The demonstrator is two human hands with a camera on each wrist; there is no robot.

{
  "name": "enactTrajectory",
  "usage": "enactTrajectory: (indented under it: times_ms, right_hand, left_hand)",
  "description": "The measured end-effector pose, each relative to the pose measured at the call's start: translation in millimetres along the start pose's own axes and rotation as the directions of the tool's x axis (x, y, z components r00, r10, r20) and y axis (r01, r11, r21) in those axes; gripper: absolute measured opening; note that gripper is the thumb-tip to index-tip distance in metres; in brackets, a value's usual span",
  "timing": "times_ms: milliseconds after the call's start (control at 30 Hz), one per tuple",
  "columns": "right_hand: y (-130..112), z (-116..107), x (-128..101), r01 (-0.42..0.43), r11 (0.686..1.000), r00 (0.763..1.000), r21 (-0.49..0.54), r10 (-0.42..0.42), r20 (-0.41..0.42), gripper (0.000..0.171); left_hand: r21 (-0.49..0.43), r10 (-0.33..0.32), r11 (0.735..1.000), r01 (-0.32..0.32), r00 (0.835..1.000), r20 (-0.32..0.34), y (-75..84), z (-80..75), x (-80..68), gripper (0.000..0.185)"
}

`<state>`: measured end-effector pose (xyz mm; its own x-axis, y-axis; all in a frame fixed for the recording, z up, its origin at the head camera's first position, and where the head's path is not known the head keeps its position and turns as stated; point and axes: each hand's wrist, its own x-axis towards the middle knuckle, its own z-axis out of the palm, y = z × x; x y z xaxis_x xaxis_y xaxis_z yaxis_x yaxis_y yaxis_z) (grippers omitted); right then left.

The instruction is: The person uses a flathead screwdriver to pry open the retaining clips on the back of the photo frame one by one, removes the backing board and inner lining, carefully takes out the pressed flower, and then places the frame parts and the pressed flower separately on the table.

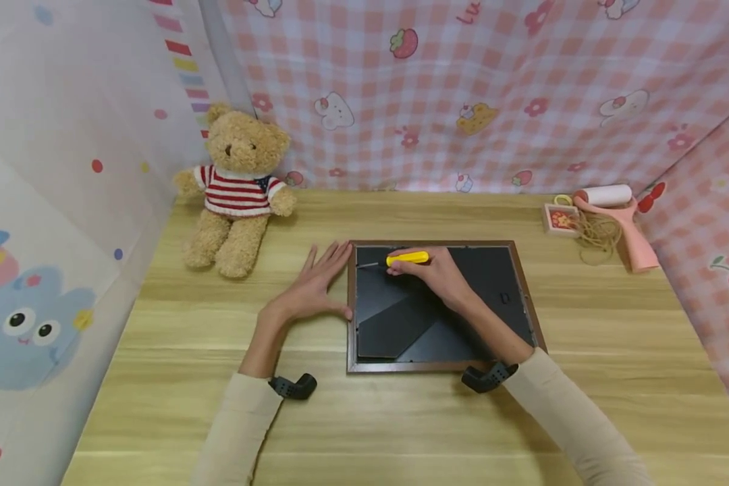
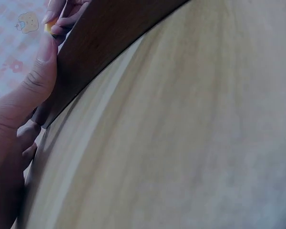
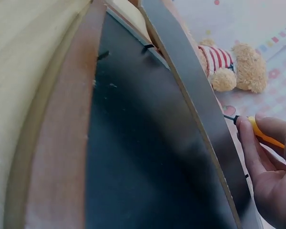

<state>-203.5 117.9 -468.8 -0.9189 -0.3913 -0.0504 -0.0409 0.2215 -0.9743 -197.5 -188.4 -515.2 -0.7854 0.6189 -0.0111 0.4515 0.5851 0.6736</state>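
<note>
Yellow screwdriver [image 1: 406, 258] held in right grip [image 1: 437, 273], frame [image 1: 440, 366] back, 11 o'clock corner; left grip [image 1: 316, 287] flat, open, w/ thumb on frame edge.

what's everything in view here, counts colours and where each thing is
picture frame: 1, brown wood with black backing, face down mid-table
screwdriver: 1, yellow handle, at frame's upper left
teddy bear: 1, tan, striped red-white sweater, back left
lint roller: 1, pink handle, white roll, back right
rubber bands: small heap, tan, beside roller
small box: 1, pink, back right
table: 1, light wood
left hand: flat against frame's left edge
right hand: grip on the screwdriver
</note>
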Motion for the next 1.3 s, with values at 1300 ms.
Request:
enactTrajectory:
  times_ms: [1300]
  right_hand:
    - [-67,31,27,0.243,0.819,0.969,-0.520,-0.178,0.172,0.020]
  left_hand:
    - [-0.055,-0.023,0.998,0.021,0.999,-0.031,-3.7,3.9,0.3,0.155]
